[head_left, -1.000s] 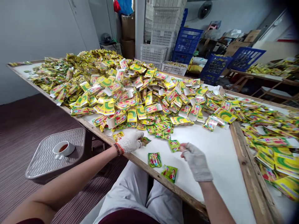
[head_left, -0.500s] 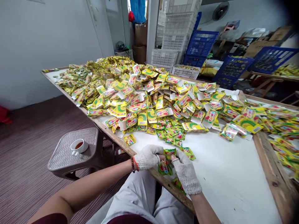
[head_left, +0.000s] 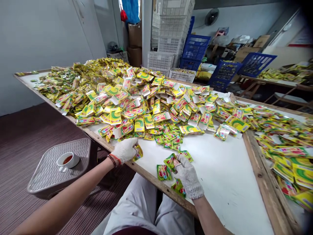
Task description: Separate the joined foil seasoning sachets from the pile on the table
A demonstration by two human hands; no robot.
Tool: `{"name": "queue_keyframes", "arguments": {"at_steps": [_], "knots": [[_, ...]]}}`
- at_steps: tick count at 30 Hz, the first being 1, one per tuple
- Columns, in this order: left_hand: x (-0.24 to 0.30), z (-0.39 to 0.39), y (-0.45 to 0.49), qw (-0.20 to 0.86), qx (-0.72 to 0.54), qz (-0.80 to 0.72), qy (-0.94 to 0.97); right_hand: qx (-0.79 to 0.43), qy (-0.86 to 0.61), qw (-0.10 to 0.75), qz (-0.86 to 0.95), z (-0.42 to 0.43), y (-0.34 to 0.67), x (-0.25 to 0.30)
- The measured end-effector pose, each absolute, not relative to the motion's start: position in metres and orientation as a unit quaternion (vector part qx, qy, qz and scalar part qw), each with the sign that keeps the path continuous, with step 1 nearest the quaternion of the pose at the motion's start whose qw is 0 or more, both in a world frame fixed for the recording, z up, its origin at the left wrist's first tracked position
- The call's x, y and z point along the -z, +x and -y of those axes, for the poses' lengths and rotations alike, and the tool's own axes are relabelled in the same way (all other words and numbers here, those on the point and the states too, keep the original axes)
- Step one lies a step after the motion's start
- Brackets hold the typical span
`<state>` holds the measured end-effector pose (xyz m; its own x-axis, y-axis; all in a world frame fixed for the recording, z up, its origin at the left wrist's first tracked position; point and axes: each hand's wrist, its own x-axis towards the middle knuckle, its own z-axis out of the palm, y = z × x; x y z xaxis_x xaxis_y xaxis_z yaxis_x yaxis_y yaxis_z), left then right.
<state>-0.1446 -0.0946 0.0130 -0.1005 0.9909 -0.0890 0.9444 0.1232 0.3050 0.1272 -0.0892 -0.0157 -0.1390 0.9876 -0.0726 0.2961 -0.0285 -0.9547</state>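
Observation:
My left hand (head_left: 125,150), in a white fingerless knit glove, is closed on a small yellow sachet (head_left: 139,152) near the table's wooden edge; its fingertips are partly hidden. My right hand (head_left: 187,175), gloved the same way, pinches a green sachet (head_left: 170,161) between thumb and fingers. Just left of it another green sachet (head_left: 163,172) lies flat on the white table top (head_left: 220,169). More green sachets (head_left: 179,187) lie below, partly behind the right hand, and one more (head_left: 187,155) lies beyond its fingers.
A big heap of yellow boxes and sachets (head_left: 127,98) covers the far table. A wooden divider (head_left: 260,176) borders more yellow packets (head_left: 288,151) at right. On a plastic stool (head_left: 46,169) at left stands a cup of reddish-brown drink (head_left: 68,160). Stacked crates (head_left: 174,36) stand behind.
My left hand has left the green sachet and moved left to the yellow one, which has shifted rightward. The right hand keeps a green sachet. The camera view has turned right.

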Motion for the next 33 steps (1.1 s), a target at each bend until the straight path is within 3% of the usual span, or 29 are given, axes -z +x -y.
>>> {"name": "queue_keyframes", "arguments": {"at_steps": [2,6,12,17,25,28,30,33], "knots": [[-0.005,0.094,-0.126,0.190,-0.195,-0.704,0.656,-0.452,-0.531,0.379,0.609,0.091,0.127,0.013],[0.007,0.092,-0.087,0.359,-0.331,-0.594,0.638,-0.491,-0.490,0.316,0.648,0.097,0.124,0.001],[0.002,0.095,-0.059,0.565,-0.366,-0.477,0.564,-0.436,-0.523,0.279,0.677,0.094,0.128,-0.007],[0.002,0.100,-0.045,0.624,-0.422,-0.458,0.472,-0.396,-0.538,0.279,0.690,0.088,0.132,-0.004],[-0.006,0.089,-0.031,0.584,-0.439,-0.494,0.472,-0.410,-0.533,0.357,0.648,0.077,0.138,0.008],[-0.014,0.083,-0.039,0.542,-0.394,-0.489,0.557,-0.486,-0.475,0.316,0.662,0.070,0.136,0.010],[-0.020,0.072,-0.051,0.439,-0.345,-0.514,0.652,-0.493,-0.484,0.283,0.665,0.066,0.136,0.012],[-0.027,0.043,-0.079,0.152,-0.228,-0.595,0.756,-0.463,-0.527,0.309,0.643,0.061,0.136,0.016]]}}
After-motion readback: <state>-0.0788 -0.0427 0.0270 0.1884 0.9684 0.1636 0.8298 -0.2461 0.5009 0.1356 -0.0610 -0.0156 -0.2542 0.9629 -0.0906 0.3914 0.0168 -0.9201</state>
